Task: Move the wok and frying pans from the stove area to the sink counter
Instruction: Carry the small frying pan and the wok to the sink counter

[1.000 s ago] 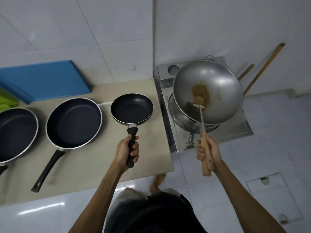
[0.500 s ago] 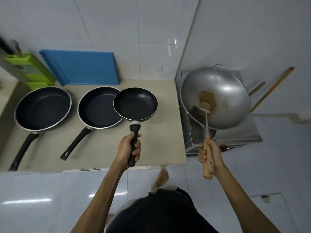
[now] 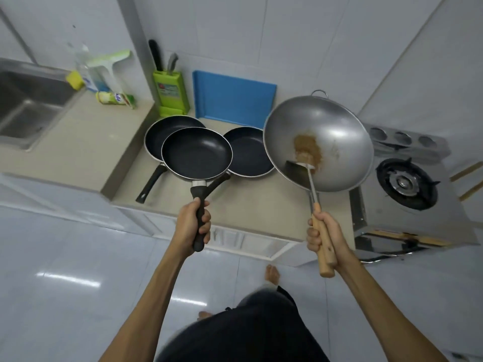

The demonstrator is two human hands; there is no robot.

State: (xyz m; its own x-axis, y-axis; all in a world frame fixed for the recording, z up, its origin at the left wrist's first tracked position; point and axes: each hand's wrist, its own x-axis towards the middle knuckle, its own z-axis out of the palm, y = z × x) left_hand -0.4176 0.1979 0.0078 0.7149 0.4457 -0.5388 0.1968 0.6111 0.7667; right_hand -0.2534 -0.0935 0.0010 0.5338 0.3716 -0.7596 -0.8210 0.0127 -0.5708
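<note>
My left hand (image 3: 192,226) grips the black handle of a small black frying pan (image 3: 196,152), held in the air over the beige counter (image 3: 78,150). My right hand (image 3: 325,235) grips the wooden handle of a steel wok (image 3: 334,137), lifted left of the stove; a brown patch and a metal spatula (image 3: 300,165) lie inside it. Two larger black frying pans rest on the counter: one (image 3: 163,131) partly hidden behind the held pan, the other (image 3: 248,152) between the held pan and the wok.
A steel sink (image 3: 28,105) is sunk into the counter at far left, with bottles and a sponge (image 3: 74,79) beside it. A green knife block (image 3: 171,92) and a blue cutting board (image 3: 234,97) lean on the tiled wall. The gas stove (image 3: 407,181) stands at right.
The view has swung left, bringing the sink into sight. Both hands have carried the small pan and the wok leftward; the wok is now off the stove, exposing the burner.
</note>
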